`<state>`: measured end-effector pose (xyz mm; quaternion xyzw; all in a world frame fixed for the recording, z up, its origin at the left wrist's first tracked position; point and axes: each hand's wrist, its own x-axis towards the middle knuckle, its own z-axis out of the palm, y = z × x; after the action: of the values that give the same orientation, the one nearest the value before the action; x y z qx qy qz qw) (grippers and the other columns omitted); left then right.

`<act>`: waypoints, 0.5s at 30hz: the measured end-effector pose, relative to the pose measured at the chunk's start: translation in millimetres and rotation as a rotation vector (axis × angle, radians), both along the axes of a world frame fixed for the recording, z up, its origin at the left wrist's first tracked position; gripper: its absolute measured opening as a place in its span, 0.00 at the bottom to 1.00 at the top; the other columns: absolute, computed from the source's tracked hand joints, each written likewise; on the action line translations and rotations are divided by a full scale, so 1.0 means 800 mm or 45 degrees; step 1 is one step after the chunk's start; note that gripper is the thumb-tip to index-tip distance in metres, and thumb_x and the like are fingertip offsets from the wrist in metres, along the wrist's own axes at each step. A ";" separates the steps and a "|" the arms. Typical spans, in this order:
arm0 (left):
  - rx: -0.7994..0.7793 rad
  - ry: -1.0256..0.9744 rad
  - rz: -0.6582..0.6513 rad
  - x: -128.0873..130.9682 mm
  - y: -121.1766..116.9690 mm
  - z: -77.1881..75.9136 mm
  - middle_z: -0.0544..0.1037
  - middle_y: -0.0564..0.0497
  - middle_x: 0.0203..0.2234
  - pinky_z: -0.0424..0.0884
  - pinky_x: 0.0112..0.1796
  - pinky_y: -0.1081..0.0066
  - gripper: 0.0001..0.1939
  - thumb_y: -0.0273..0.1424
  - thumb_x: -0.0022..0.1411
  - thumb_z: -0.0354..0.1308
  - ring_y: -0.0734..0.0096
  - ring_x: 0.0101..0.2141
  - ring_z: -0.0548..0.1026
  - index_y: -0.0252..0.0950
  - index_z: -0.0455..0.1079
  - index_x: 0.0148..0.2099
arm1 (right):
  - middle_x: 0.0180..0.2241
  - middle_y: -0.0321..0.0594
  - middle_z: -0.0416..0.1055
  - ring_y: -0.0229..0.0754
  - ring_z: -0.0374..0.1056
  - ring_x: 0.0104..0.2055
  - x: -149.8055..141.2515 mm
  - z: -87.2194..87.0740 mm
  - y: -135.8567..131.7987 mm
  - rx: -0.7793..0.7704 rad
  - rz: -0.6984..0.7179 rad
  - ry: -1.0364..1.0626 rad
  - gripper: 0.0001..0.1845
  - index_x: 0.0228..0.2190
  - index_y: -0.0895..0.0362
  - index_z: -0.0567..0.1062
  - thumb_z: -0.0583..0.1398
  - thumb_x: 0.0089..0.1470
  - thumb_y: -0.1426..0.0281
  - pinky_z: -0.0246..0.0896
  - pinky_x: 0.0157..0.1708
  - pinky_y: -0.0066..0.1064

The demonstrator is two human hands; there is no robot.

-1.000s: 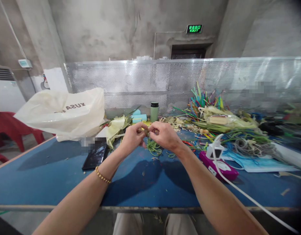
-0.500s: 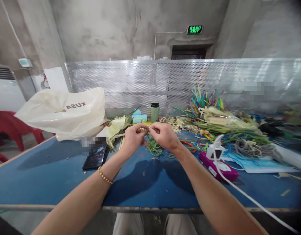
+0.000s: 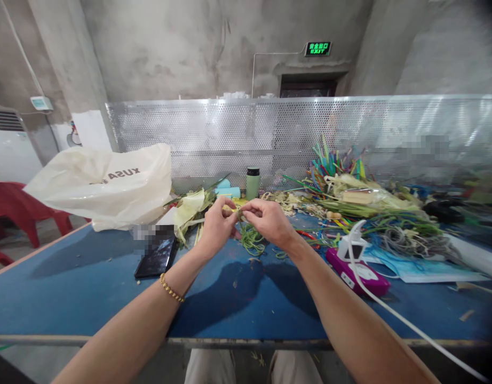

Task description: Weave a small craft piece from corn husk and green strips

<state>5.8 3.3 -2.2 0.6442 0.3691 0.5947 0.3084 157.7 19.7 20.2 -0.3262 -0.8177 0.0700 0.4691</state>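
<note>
Over the blue table (image 3: 110,293), my left hand (image 3: 217,221) and my right hand (image 3: 268,218) meet fingertip to fingertip. Both are closed in a pinch on a small greenish piece (image 3: 240,214), too small and covered to name. A loose bundle of thin green cord (image 3: 253,240) lies just below and behind the fingers; whether it joins the pinched piece I cannot tell. Behind the hands stands a green bottle with a black lid (image 3: 252,184), and light-blue rolls (image 3: 229,192) lie beside it. Pale green leaves (image 3: 190,205) are left of my left hand.
A black phone (image 3: 156,258) and a large cream plastic bag (image 3: 110,184) are on the left. To the right sit a purple power strip (image 3: 360,272) with a white cable, a blue face mask (image 3: 426,269) and heaped cords and stalks (image 3: 410,234). A perforated metal screen (image 3: 214,133) stands behind.
The fingers of my left hand have shifted slightly, with the index finger now more raised and arched. My right fingers have moved a little to the left. Everything else stays in place.
</note>
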 end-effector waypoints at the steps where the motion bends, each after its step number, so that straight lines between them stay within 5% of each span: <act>1: 0.001 0.007 -0.013 0.000 0.000 0.000 0.67 0.62 0.13 0.60 0.15 0.80 0.10 0.34 0.57 0.58 0.73 0.13 0.72 0.38 0.60 0.38 | 0.27 0.39 0.76 0.36 0.69 0.29 0.000 0.000 0.000 -0.014 0.001 0.012 0.08 0.31 0.61 0.79 0.58 0.51 0.75 0.60 0.31 0.26; 8: 0.017 0.044 -0.074 0.001 0.002 0.000 0.65 0.62 0.12 0.64 0.16 0.78 0.05 0.31 0.57 0.56 0.71 0.15 0.74 0.37 0.63 0.35 | 0.23 0.37 0.74 0.35 0.66 0.24 0.002 0.001 0.000 -0.024 -0.079 -0.015 0.05 0.27 0.60 0.76 0.58 0.48 0.75 0.58 0.28 0.25; 15: 0.012 0.041 -0.114 0.000 0.004 -0.001 0.65 0.62 0.11 0.64 0.16 0.79 0.08 0.34 0.58 0.57 0.71 0.15 0.74 0.37 0.62 0.35 | 0.22 0.37 0.72 0.34 0.64 0.22 0.005 0.003 -0.001 -0.207 0.065 0.025 0.07 0.28 0.61 0.75 0.58 0.51 0.71 0.57 0.23 0.25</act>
<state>5.7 6.4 -2.9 0.6710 0.3421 0.5716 0.3257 161.7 18.6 22.9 -0.3417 -0.8126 0.1515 0.4472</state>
